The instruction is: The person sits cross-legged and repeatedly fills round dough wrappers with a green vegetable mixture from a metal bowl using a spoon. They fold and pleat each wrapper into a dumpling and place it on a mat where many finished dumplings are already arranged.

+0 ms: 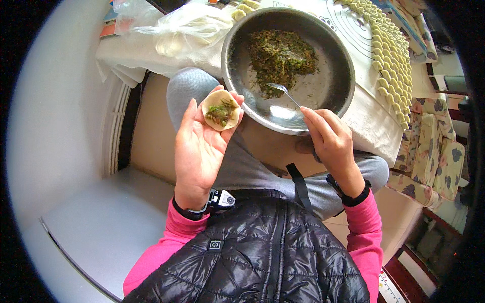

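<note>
On the upturned fingers of my left hand point(202, 146) rests a round dough wrapper point(209, 99), slightly cupped. A mound of chopped green filling point(220, 113) sits in its middle. My right hand point(330, 137) pinches the handle of a metal spoon point(287, 93) between thumb and fingers. The spoon's bowl touches the lower edge of the green-brown chopped filling point(282, 57) in a large metal basin point(343, 72). That basin stands at the table's near edge, just beyond both hands.
Rows of shaped dumplings point(390, 68) lie on a printed white mat point(350, 32) at the right. A clear plastic bag point(189, 28) with pale contents lies left of the basin. The white-covered table point(373, 121) overhangs my knees. A floral-covered seat point(428, 151) stands at the right.
</note>
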`<state>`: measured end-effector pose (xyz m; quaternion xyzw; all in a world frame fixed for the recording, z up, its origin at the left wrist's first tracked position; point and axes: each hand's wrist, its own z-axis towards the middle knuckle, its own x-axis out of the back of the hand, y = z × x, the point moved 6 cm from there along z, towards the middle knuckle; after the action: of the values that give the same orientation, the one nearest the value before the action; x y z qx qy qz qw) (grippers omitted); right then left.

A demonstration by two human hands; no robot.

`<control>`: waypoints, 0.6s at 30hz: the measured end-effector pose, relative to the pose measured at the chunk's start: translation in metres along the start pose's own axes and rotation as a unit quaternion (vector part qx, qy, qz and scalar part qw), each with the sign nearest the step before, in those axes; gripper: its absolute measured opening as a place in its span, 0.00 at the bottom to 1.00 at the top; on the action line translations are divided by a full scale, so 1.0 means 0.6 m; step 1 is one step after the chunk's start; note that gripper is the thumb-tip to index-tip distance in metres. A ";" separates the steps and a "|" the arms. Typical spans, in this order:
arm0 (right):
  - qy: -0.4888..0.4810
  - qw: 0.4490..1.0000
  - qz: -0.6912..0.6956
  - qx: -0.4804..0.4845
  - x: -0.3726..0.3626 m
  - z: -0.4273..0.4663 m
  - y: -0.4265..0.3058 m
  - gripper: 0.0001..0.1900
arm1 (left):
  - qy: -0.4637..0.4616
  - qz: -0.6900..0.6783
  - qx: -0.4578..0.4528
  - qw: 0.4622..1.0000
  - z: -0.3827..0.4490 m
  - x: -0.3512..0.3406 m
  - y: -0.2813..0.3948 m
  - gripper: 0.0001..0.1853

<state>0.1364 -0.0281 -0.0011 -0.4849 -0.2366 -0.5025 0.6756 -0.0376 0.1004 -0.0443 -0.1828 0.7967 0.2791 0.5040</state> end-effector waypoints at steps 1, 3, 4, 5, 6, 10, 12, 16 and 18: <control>0.004 1.000 0.001 -0.004 0.001 -0.001 0.001 0.11 | -0.001 0.004 -0.002 1.000 0.000 0.000 0.002 0.24; 0.005 1.000 0.007 -0.023 0.002 -0.004 0.005 0.10 | 0.020 0.032 -0.013 0.999 -0.001 0.003 0.004 0.25; 0.001 1.000 0.009 -0.028 0.001 -0.006 0.005 0.10 | 0.013 0.040 -0.018 0.999 -0.001 0.001 0.005 0.25; 0.000 0.999 0.012 -0.034 0.001 -0.008 0.005 0.10 | 0.024 0.038 -0.015 0.999 -0.001 0.003 0.005 0.25; 0.000 0.999 0.016 -0.041 0.000 -0.009 0.006 0.10 | 0.018 0.031 -0.013 0.999 0.000 0.002 0.004 0.25; 0.000 0.998 0.029 -0.057 0.002 -0.016 0.003 0.10 | 0.016 0.014 -0.013 1.000 -0.001 0.003 0.004 0.25; 0.003 0.996 0.041 -0.077 0.009 -0.021 0.003 0.08 | 0.021 0.025 -0.019 0.999 -0.002 0.006 0.006 0.25; -0.011 0.978 0.113 -0.177 0.020 -0.033 0.022 0.07 | 0.017 0.013 -0.017 1.000 -0.001 0.007 0.006 0.25; -0.018 0.920 0.235 -0.313 0.015 -0.050 0.045 0.07 | 0.007 0.012 -0.019 1.000 -0.001 0.003 0.005 0.24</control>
<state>0.1591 -0.0583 -0.0179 -0.7223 0.0422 -0.3688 0.5835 -0.0405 0.1022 -0.0452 -0.1847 0.7968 0.2989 0.4916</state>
